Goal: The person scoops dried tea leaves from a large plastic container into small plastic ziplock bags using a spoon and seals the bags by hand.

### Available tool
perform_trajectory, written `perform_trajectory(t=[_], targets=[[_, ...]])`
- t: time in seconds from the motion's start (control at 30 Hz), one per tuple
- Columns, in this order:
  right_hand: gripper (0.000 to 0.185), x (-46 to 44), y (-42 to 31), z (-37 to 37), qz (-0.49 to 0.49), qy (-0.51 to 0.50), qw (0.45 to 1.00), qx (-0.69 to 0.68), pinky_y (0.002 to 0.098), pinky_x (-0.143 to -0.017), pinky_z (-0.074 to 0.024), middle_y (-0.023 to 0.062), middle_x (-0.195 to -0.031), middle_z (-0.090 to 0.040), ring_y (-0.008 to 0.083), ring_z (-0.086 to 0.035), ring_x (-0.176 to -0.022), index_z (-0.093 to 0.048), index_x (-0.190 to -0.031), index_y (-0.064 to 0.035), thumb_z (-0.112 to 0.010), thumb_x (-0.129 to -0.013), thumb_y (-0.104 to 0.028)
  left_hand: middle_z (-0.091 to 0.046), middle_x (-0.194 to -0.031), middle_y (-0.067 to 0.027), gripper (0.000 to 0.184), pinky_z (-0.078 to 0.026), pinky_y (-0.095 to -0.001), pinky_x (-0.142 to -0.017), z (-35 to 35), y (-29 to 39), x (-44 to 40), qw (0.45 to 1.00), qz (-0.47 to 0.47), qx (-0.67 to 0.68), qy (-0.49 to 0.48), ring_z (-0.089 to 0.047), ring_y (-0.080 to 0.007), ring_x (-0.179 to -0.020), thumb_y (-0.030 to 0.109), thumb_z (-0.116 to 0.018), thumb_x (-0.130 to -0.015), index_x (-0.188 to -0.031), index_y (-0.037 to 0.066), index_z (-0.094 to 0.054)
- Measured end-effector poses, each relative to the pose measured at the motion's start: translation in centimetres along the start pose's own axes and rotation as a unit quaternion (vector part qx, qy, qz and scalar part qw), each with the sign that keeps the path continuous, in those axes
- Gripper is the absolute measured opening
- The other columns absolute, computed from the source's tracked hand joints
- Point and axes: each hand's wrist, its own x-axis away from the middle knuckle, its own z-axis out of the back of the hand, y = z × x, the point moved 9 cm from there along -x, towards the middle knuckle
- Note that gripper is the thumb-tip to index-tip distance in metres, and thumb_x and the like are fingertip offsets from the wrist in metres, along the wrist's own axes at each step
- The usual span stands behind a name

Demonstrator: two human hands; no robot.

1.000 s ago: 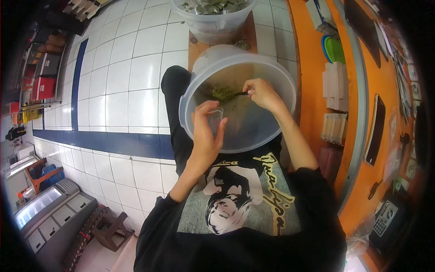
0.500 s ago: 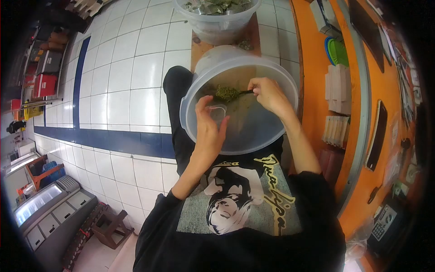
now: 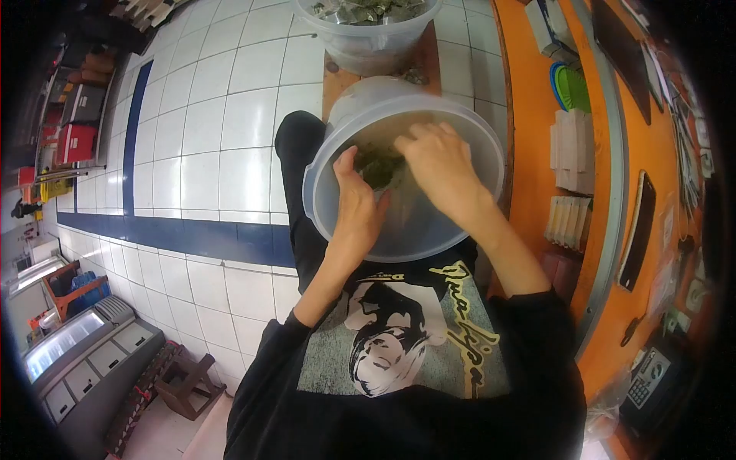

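My left hand [image 3: 358,201] is inside the tilted, translucent plastic tub [image 3: 314,195]. It is curled around a small clear plastic container or bag, mostly hidden now by the fingers. Just beyond its fingertips is dark green, dried, crumbled herb [image 3: 377,165], blurred by motion. My right hand [image 3: 441,165] is closed above the herb, knuckles up. The black-handled spoon it grips is largely hidden beneath it. Both hands are close together over the tub, with the herb between them.
A second clear tub [image 3: 368,34] holding many small filled packets stands ahead on a wooden board [image 3: 334,80]. An orange shelf unit [image 3: 529,153] with stacked white boxes [image 3: 573,149] is on my right. White floor tiles [image 3: 245,115] extend to the left.
My right hand has moved left and turned over, bringing the spoon of herb to the small clear container in my left hand. The left hand has stayed nearly in place.
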Motion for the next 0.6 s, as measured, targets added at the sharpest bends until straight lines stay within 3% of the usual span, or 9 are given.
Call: perform_trajectory(t=[0.1,0.2,0.33,0.43,0.5,0.53,0.6], targets=[[0.009,0.4,-3.1,-0.1,0.104,0.056,0.989,0.089,0.0331,-0.075,-0.0433,0.0085,-0.077,-0.060,0.0230,-0.060,-0.080,-0.065,-0.075,-0.0052,-0.061,-0.067,-0.008,-0.027,-0.133,-0.0229,0.084,-0.047,-0.0367,-0.089,0.0,0.2,-0.3,1.000,-0.004,0.009,0.004,-0.055,-0.0303,-0.101,-0.007,-0.070,-0.073,-0.136,-0.006,-0.014],[0.007,1.1,-3.2,2.7,0.087,0.133,0.984,0.078,0.0333,-0.075,-0.0432,0.0073,-0.077,-0.058,0.0219,-0.059,-0.079,-0.064,-0.073,-0.0049,-0.061,-0.067,-0.007,-0.031,-0.131,-0.0224,0.083,-0.048,-0.0355,-0.087,0.9,0.8,-0.3,0.997,-0.037,-0.056,0.041,-0.057,-0.0296,-0.098,-0.008,-0.069,-0.073,-0.136,-0.006,-0.015],[0.006,1.8,-1.9,5.6,0.028,0.154,0.985,0.075,0.0328,-0.073,-0.0429,0.0067,-0.075,-0.056,0.0215,-0.058,-0.078,-0.063,-0.072,-0.0044,-0.061,-0.067,-0.007,-0.033,-0.131,-0.0216,0.081,-0.048,-0.0350,-0.086,1.8,0.0,-0.3,0.999,0.019,0.013,0.046,-0.059,-0.0288,-0.096,-0.009,-0.070,-0.072,-0.135,-0.005,-0.018],[0.008,2.1,-0.1,2.7,-0.027,0.080,0.991,0.102,0.0339,-0.074,-0.0468,0.0086,-0.078,-0.058,0.0234,-0.060,-0.079,-0.064,-0.075,-0.0037,-0.060,-0.069,-0.005,-0.035,-0.130,-0.0213,0.080,-0.048,-0.0362,-0.085,2.5,1.2,0.2,0.998,0.002,0.009,0.067,-0.059,-0.0282,-0.095,-0.009,-0.071,-0.072,-0.134,-0.004,-0.019],[0.011,2.3,1.6,-2.2,-0.082,-0.038,0.991,0.100,0.0384,-0.075,-0.0510,0.0122,-0.084,-0.062,0.0276,-0.064,-0.084,-0.066,-0.080,-0.0024,-0.060,-0.071,-0.002,-0.035,-0.130,-0.0212,0.079,-0.048,-0.0369,-0.085,2.6,2.0,0.6,0.996,-0.029,-0.005,0.084,-0.059,-0.0280,-0.096,-0.008,-0.071,-0.072,-0.133,-0.003,-0.020],[0.011,2.5,1.7,-3.3,-0.081,-0.039,0.991,0.099,0.0384,-0.075,-0.0510,0.0122,-0.084,-0.062,0.0276,-0.064,-0.084,-0.066,-0.080,-0.0024,-0.060,-0.071,-0.002,-0.035,-0.131,-0.0212,0.079,-0.048,-0.0369,-0.085,2.4,1.6,0.9,0.996,-0.019,0.018,0.086,-0.059,-0.0279,-0.096,-0.008,-0.071,-0.072,-0.132,-0.003,-0.020],[0.013,3.2,2.5,-7.4,-0.117,-0.162,0.979,0.021,0.0414,-0.080,-0.0525,0.0156,-0.090,-0.065,0.0309,-0.065,-0.090,-0.066,-0.084,0.0001,-0.061,-0.072,0.000,-0.036,-0.131,-0.0212,0.078,-0.048,-0.0370,-0.085,2.6,1.5,1.0,0.995,-0.012,0.039,0.091,-0.059,-0.0278,-0.097,-0.008,-0.071,-0.072,-0.131,-0.002,-0.020]])
